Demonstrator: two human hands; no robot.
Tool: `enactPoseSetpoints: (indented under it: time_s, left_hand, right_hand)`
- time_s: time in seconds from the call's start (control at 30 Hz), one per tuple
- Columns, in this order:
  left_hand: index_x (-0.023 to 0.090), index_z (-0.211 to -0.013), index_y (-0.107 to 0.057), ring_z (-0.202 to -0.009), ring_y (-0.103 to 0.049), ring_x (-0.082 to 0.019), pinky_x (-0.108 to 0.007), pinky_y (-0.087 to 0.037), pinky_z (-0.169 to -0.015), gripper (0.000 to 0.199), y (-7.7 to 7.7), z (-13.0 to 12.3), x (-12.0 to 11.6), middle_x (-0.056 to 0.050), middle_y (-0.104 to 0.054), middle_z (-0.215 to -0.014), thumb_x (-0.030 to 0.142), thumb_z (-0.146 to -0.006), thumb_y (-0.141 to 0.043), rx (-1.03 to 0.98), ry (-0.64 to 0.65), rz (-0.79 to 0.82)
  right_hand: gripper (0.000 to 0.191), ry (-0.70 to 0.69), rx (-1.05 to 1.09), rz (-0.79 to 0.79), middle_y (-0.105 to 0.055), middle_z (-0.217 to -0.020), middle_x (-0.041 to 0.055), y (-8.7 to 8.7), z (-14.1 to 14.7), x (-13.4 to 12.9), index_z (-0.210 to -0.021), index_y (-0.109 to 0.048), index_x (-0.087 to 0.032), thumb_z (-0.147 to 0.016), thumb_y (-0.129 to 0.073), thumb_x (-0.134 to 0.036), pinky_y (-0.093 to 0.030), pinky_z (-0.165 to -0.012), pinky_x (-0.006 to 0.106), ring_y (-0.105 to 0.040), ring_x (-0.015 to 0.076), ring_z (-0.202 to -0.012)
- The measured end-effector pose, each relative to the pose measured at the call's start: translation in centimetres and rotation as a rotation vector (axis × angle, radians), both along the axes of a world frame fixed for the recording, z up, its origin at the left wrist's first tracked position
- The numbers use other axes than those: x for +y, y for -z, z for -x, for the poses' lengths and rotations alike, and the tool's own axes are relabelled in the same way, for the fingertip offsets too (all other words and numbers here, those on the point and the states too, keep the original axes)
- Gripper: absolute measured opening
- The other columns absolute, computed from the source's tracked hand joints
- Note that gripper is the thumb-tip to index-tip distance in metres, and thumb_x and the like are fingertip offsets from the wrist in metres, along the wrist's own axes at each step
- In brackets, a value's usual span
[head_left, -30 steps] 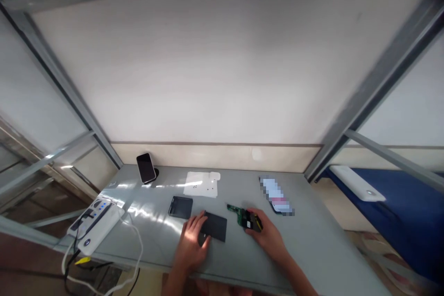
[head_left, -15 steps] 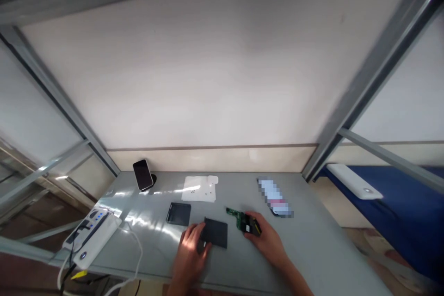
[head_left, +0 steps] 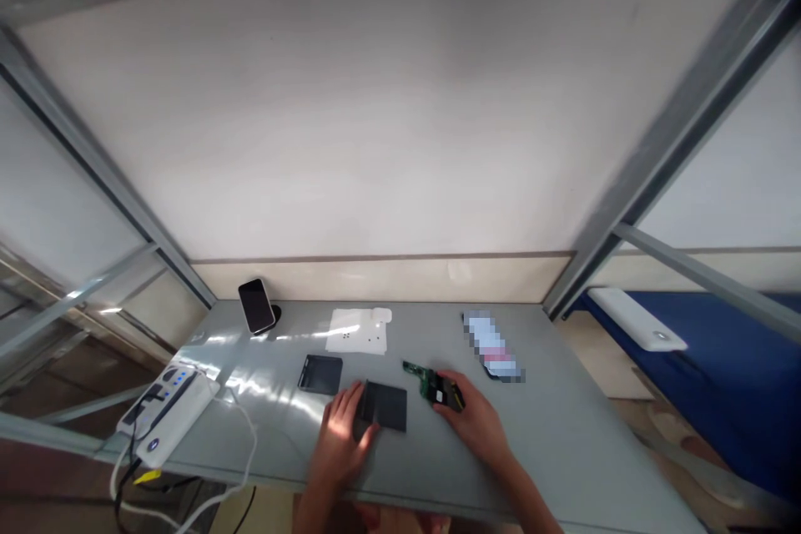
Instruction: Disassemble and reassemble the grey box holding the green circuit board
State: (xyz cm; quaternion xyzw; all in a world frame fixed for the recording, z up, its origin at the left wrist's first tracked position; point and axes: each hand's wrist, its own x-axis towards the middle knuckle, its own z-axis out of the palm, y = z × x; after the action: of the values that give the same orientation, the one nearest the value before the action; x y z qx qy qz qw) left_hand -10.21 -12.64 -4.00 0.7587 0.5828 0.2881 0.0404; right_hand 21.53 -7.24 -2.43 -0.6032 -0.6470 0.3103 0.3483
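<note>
Right grip (head_left: pixel 476 419): closed around the black end of a circuit board (head_left: pixel 438 390), fingers on the far side, thumb on the near side.
Left grip (head_left: pixel 341 438): narrow, fingers and thumb pinching the left end of a dark panel (head_left: pixel 388 407); whether the panel lies flat I cannot tell.
Circuit board: just right of the dark panel, apart from it, thin green tip pointing left and away from the person.
Step in hand: judged to be handling two separate parts, one per hand.
Next move: seems to call for a light hold clear of the bare green tip, and a steady panel.
Shallow case (head_left: pixel 321 375): left of the dark panel, slightly farther off.
White sheet (head_left: pixel 356 330): beyond the dark panel, bearing dark specks too small to identify.
Phone with blurred screen (head_left: pixel 491 346): beyond the dark panel, to its right.
Upright phone (head_left: pixel 255 306): well left of the dark panel, farther back.
Worktop (head_left: pixel 551 450): grey, beneath the dark panel and around it.
</note>
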Motion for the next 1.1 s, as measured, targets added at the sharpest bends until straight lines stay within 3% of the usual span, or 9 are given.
enactPoseSetpoints:
  time_s: [0.23, 0.43, 0.57, 0.73, 0.83, 1.1]
  left_hand:
    - [0.027, -0.154, -0.050, -0.135, -0.062, -0.030, -0.049, -0.053, -0.113, 0.063, -0.3, 0.1, 0.1, -0.011, -0.063, -0.152, 0.029, -0.095, -0.069, 0.029, 0.018, -0.023]
    - [0.024, -0.152, -0.053, -0.134, -0.061, -0.030, -0.048, -0.051, -0.113, 0.057, -0.6, 0.0, 0.2, -0.012, -0.063, -0.151, 0.034, -0.097, -0.067, 0.039, -0.003, -0.005]
    - [0.021, -0.151, -0.055, -0.135, -0.060, -0.031, -0.049, -0.050, -0.112, 0.057, 0.5, -0.5, 0.1, -0.013, -0.062, -0.152, 0.034, -0.097, -0.066, 0.057, -0.037, -0.007]
    - [0.021, -0.144, -0.063, -0.130, -0.061, -0.036, -0.055, -0.050, -0.107, 0.051, 2.0, -2.5, 0.4, -0.016, -0.064, -0.148, 0.034, -0.095, -0.065, 0.068, -0.162, -0.029]
    - [0.020, -0.135, -0.068, -0.126, -0.062, -0.036, -0.055, -0.051, -0.104, 0.041, 1.5, -3.6, 0.6, -0.015, -0.068, -0.142, 0.034, -0.097, -0.061, 0.053, -0.233, -0.056]
    - [0.023, -0.131, -0.071, -0.122, -0.064, -0.032, -0.051, -0.052, -0.103, 0.035, 0.1, -4.1, 0.3, -0.012, -0.071, -0.138, 0.023, -0.103, -0.050, 0.062, -0.248, -0.099]
  right_hand:
    - [0.059, -0.025, 0.020, 0.023, -0.074, -0.136, 0.0031, -0.4, -0.1, -0.1, -0.132, -0.068, -0.031, -0.074, -0.075, -0.033, -0.052, -0.108, 0.046, -0.070, 0.0320, -0.122]
    - [0.046, -0.030, 0.125, 0.034, -0.077, -0.129, 0.0049, -1.5, 0.1, -0.3, -0.118, -0.074, -0.029, -0.073, -0.078, -0.035, -0.049, -0.111, 0.050, -0.071, 0.0339, -0.119]
    - [0.040, -0.064, 0.218, 0.033, -0.074, -0.134, 0.0084, -1.7, 1.5, -1.0, -0.113, -0.073, -0.025, -0.076, -0.078, -0.039, -0.048, -0.115, 0.048, -0.068, 0.0321, -0.127]
    - [0.035, -0.218, 0.297, 0.048, -0.077, -0.130, 0.0074, -2.0, 4.6, -2.1, -0.107, -0.076, -0.026, -0.073, -0.083, -0.031, -0.053, -0.110, 0.046, -0.071, 0.0304, -0.121]
    - [0.037, -0.217, 0.293, 0.050, -0.077, -0.129, 0.0067, -1.8, 5.3, -2.1, -0.107, -0.075, -0.027, -0.072, -0.083, -0.029, -0.051, -0.112, 0.047, -0.071, 0.0304, -0.122]
    - [0.037, -0.219, 0.299, 0.066, -0.072, -0.139, 0.0065, -0.9, 4.9, -2.0, -0.111, -0.071, -0.028, -0.074, -0.074, -0.021, -0.047, -0.117, 0.050, -0.067, 0.0295, -0.129]
